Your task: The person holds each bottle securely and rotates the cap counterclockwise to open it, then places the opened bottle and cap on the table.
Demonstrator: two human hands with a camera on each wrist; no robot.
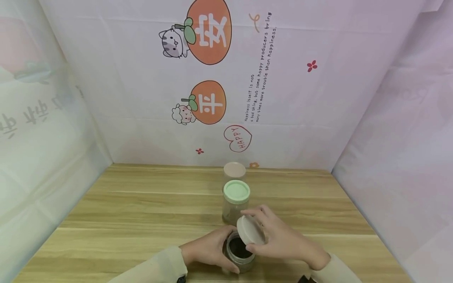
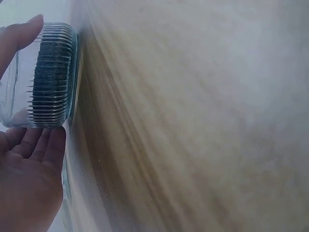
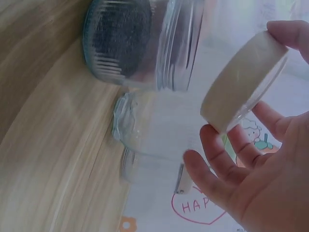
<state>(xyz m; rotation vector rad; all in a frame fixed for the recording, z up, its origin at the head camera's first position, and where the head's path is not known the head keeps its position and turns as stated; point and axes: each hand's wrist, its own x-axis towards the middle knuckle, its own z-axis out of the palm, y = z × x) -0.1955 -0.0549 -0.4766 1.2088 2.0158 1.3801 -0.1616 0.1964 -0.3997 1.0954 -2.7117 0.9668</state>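
An uncapped glass jar (image 1: 245,265) with dark contents (image 1: 238,248) stands upright on the wooden table. My left hand (image 1: 211,248) grips it from the left, thumb on one side and fingers on the other. In the left wrist view, fine ribs run round the lower wall of the jar (image 2: 50,77). Over the jar's mouth, my right hand (image 1: 281,236) holds a pale beige lid (image 1: 250,231) by its edge, tilted. The right wrist view shows this lid (image 3: 244,79) apart from the jar's threaded neck, pinched between thumb and fingers.
Just behind the open jar stands a glass jar with a light green lid (image 1: 236,192). Farther back is another with a pale pink-beige lid (image 1: 234,170), near the printed cloth wall (image 1: 283,149). Cloth also hangs along both sides of the table (image 1: 148,208).
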